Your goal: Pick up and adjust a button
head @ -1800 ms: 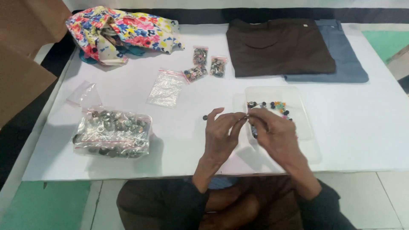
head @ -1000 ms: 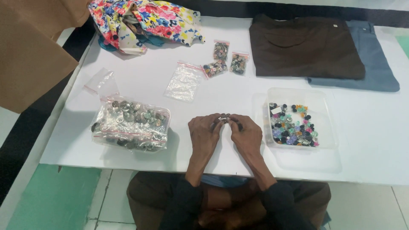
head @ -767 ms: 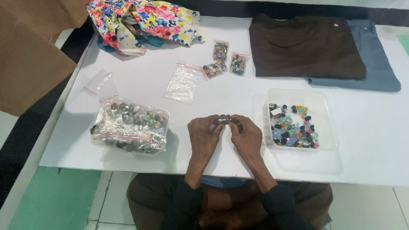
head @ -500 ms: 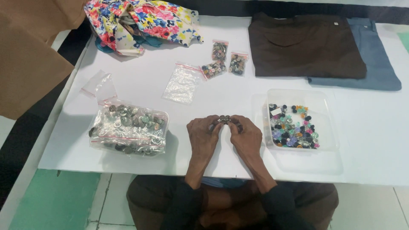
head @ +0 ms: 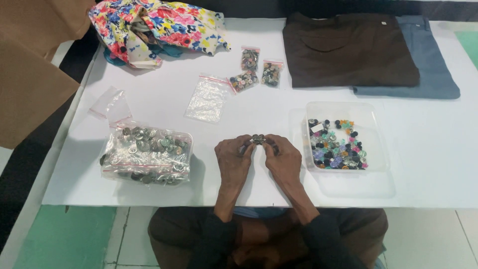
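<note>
My left hand (head: 233, 158) and my right hand (head: 283, 158) meet at the fingertips over the white table (head: 239, 102), both pinching a short row of small metal buttons (head: 257, 139). To the right of my right hand stands a clear plastic tray (head: 370, 130) holding several coloured buttons (head: 336, 149). On my left lies a clear bag full of silver buttons (head: 145, 154).
Three small bags of buttons (head: 256, 69) and an empty clear bag (head: 207, 98) lie further back. A floral cloth (head: 157, 27) is at the back left, a folded brown garment (head: 348, 50) on a blue one (head: 428, 60) at the back right. Brown cardboard (head: 30, 69) stands at the left edge.
My hands drew together from near the tray to the table's middle, and have since held still with the buttons between the fingertips. The view shifted slightly.
</note>
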